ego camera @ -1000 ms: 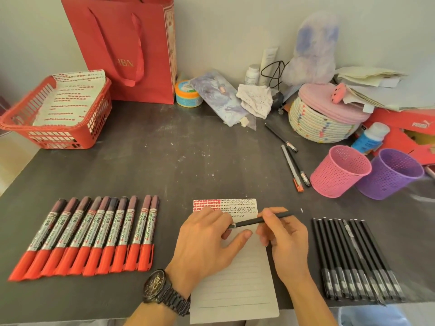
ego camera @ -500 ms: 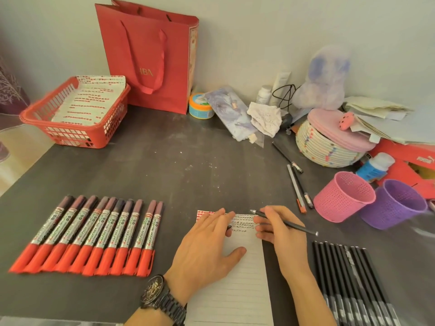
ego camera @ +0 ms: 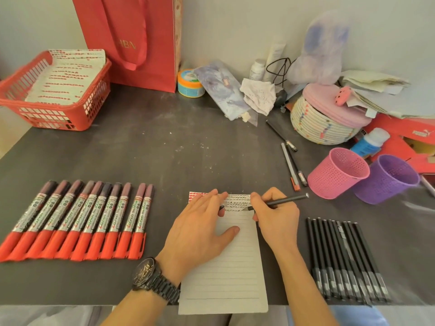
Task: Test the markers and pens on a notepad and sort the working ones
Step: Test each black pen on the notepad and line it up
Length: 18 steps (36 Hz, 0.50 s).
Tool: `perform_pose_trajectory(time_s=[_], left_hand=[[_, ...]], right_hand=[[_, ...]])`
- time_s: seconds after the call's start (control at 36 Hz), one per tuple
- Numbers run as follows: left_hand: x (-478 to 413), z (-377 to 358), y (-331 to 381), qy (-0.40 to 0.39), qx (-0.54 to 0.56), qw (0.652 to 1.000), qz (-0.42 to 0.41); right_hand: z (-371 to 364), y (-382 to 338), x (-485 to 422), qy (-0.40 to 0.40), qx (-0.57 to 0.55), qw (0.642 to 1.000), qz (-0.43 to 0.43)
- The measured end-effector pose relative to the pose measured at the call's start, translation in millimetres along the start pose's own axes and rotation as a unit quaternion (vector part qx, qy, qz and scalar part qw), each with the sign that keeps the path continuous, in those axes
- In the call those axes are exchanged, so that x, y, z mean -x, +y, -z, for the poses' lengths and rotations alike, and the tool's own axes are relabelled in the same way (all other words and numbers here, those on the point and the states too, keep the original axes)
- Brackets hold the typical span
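Note:
A lined notepad [ego camera: 226,267] lies at the table's front edge, with red and black test scribbles along its top. My left hand [ego camera: 202,229] presses flat on the pad; a small black cap end [ego camera: 221,207] pokes out from under its fingers. My right hand [ego camera: 275,217] grips a thin black pen [ego camera: 284,200] with the tip touching the pad at the lowest scribble row. A row of red-capped markers [ego camera: 77,220] lies to the left. To the right, a row of black pens [ego camera: 346,260] lies side by side.
A pink cup [ego camera: 336,172] and a purple cup [ego camera: 386,178] stand at the right, with three loose pens [ego camera: 292,165] beside them. A red basket [ego camera: 54,118] holding scribbled sheets sits far left. A red bag [ego camera: 131,38], a woven basket [ego camera: 322,123] and clutter line the wall.
My hands pulled the cap off the black pen. My left hand then flattened on the pad and my right hand brought the pen tip down to the paper.

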<state>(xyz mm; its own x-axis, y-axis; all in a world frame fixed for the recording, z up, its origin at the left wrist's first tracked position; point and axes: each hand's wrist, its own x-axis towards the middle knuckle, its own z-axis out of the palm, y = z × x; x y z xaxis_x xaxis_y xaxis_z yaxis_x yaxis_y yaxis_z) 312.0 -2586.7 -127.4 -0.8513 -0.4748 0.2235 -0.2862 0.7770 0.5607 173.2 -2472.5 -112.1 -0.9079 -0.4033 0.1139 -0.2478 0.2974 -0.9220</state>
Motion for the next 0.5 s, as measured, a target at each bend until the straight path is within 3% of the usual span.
perform_pose_trajectory(time_s=[0.5], left_hand=[[0.8, 6.1, 4.9, -0.009, -0.008, 1.0, 0.0]], right_hand=[[-0.1, 0.4, 0.1, -0.016, 0.033, 0.999, 0.024]])
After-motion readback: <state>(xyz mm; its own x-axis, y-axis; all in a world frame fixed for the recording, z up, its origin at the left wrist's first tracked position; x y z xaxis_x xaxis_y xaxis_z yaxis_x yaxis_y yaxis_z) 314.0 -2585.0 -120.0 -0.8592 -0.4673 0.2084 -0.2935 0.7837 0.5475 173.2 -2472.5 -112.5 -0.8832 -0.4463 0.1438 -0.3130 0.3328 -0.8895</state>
